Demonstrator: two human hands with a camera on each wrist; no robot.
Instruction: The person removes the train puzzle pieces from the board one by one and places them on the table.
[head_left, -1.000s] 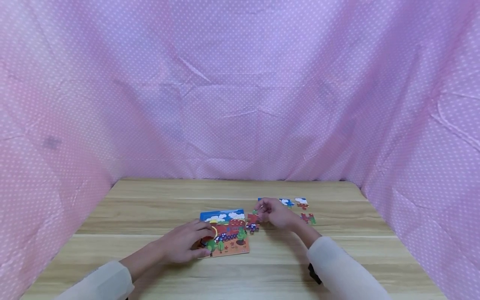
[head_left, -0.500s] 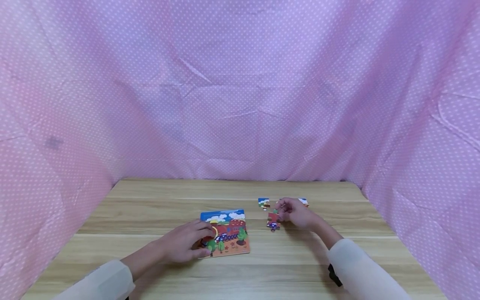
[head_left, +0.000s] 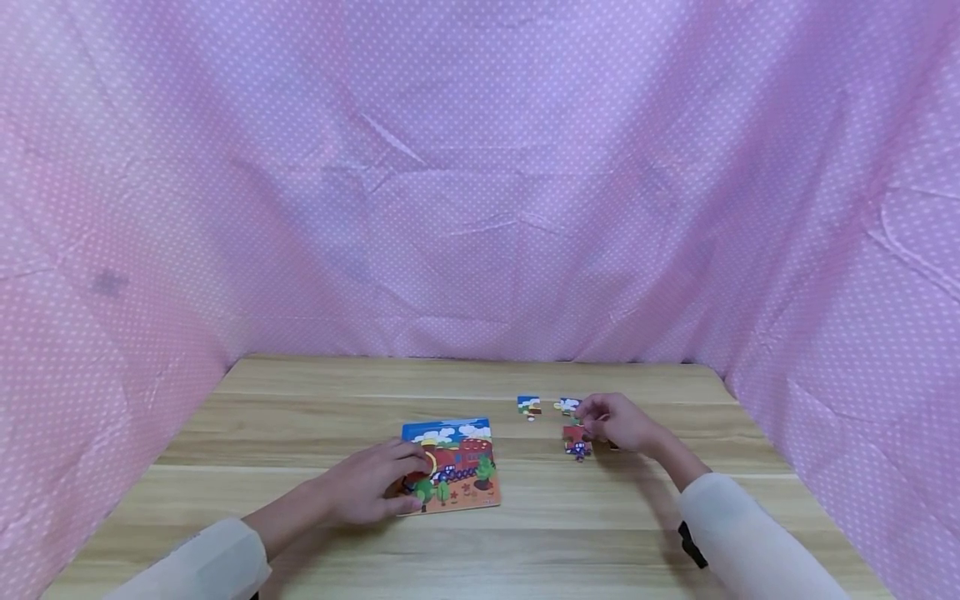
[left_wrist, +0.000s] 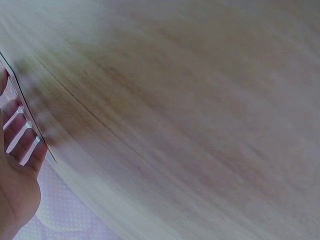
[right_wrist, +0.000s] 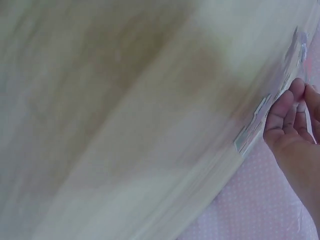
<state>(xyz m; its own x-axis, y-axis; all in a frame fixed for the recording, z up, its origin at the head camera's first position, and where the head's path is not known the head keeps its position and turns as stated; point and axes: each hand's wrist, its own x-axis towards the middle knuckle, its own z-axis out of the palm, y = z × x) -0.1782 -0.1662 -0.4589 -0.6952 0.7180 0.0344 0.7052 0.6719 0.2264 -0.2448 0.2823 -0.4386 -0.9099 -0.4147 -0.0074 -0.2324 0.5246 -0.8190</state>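
Observation:
A train jigsaw puzzle [head_left: 468, 467] lies flat on the wooden table in the head view. My left hand [head_left: 372, 483] rests on its left side, fingers spread over the picture and thumb near the front edge. To the right, my right hand [head_left: 621, 423] pinches a red puzzle piece [head_left: 576, 442] with a blue-and-white lower part at its upper end, between thumb and fingers. The left wrist view has the left hand [left_wrist: 20, 160] at the puzzle's thin edge. In the right wrist view, the right hand [right_wrist: 292, 125] is beside flat pieces [right_wrist: 252, 125], seen nearly edge-on.
Loose puzzle pieces lie behind the held one: one with blue sky [head_left: 528, 406] and another with a white cloud [head_left: 567, 406]. Further pieces are mostly hidden by the right hand. Pink dotted cloth [head_left: 480, 250] hangs around the wooden table [head_left: 337, 408].
My right hand has moved right, away from the puzzle, with the red puzzle piece. The loose pieces at the back left have come into view. My left hand has stayed in place.

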